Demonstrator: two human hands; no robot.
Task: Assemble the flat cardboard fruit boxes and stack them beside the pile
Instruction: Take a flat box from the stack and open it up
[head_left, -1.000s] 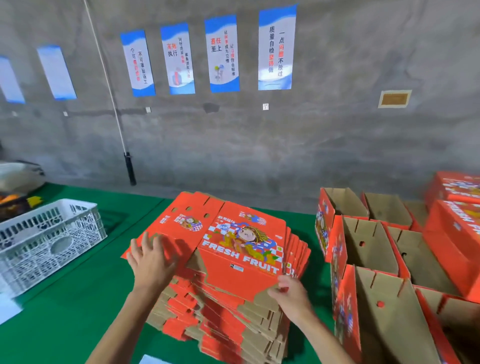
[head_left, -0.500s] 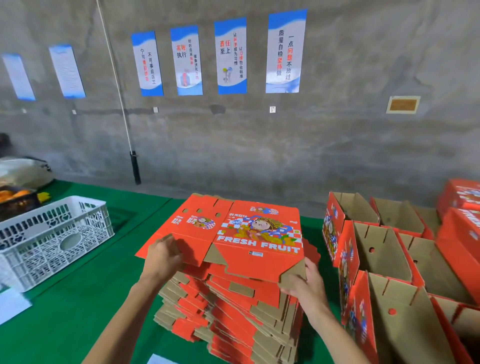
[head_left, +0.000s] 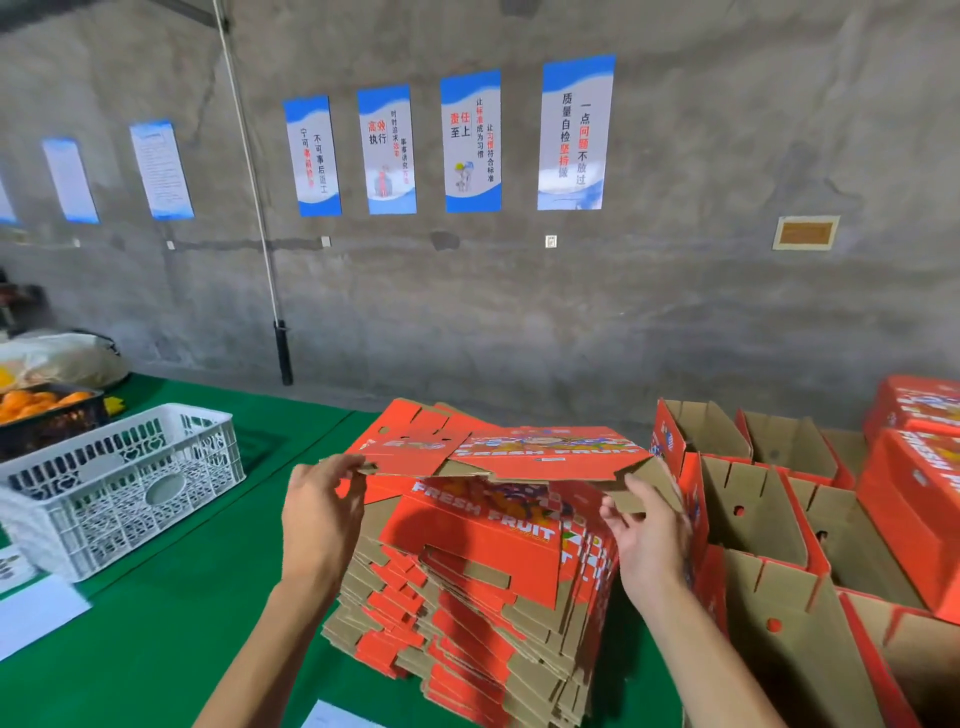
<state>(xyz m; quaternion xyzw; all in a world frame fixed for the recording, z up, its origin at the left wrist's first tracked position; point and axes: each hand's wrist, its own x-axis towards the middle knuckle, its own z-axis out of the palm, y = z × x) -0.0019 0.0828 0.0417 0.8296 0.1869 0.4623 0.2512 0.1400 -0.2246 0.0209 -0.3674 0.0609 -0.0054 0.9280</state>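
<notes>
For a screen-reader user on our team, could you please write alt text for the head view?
Both hands lift one flat fruit box off the pile of flat boxes on a green table: the left hand grips its left edge, the right hand its right flap. Assembled boxes stand to the right, a white crate to the left.

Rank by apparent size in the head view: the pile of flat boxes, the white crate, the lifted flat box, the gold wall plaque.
1. pile of flat boxes
2. lifted flat box and white crate: alike in extent, the box seen nearly edge-on, so unranked
3. gold wall plaque, farthest away
</notes>
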